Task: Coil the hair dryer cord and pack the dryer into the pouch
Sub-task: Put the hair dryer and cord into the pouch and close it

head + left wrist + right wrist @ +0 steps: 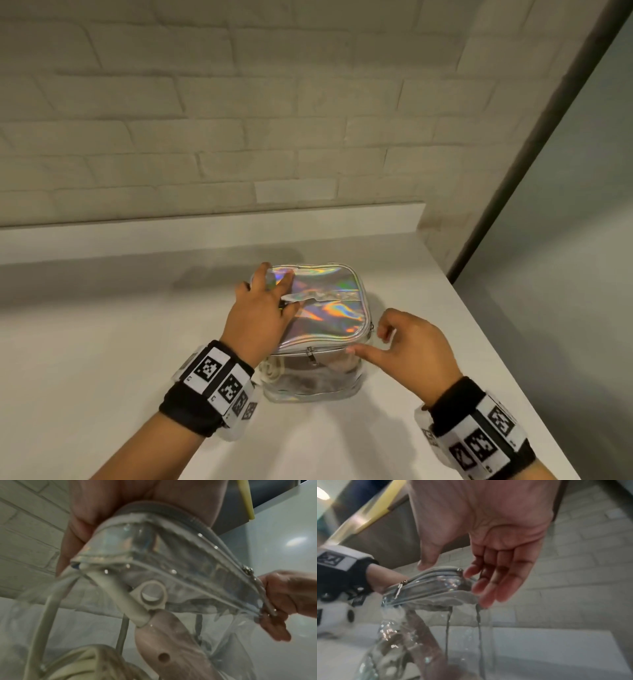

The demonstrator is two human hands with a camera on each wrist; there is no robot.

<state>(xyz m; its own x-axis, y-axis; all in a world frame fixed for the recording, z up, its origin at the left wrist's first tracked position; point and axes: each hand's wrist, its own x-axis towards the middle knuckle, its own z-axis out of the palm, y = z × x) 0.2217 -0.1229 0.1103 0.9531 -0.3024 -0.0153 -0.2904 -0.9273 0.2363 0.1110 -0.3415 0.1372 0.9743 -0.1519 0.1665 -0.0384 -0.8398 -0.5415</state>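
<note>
The pouch [322, 329], one clear-sided case with a holographic lid, stands on the white worktop [102, 342] between both hands, near the right edge, with bare surface to its left. One hair dryer [171, 649] and its coiled cord [73, 660] show through the wall. The left hand [260, 308] lies flat on the lid, fingers straight. The right hand [407, 342], loosely open, touches the front right corner by the zipper; whether it pinches a pull, I cannot tell.

- One pouch [325, 301] is counted on the counter [102, 342].
- One hair dryer [171, 649] is seen inside it.
- One coiled cord [82, 666] is seen.
- Two zipper pulls [310, 355] are counted.
- Two hands are seen: left hand [260, 317], right hand [411, 346].
- Two wrist bands [219, 383] are worn.
</note>
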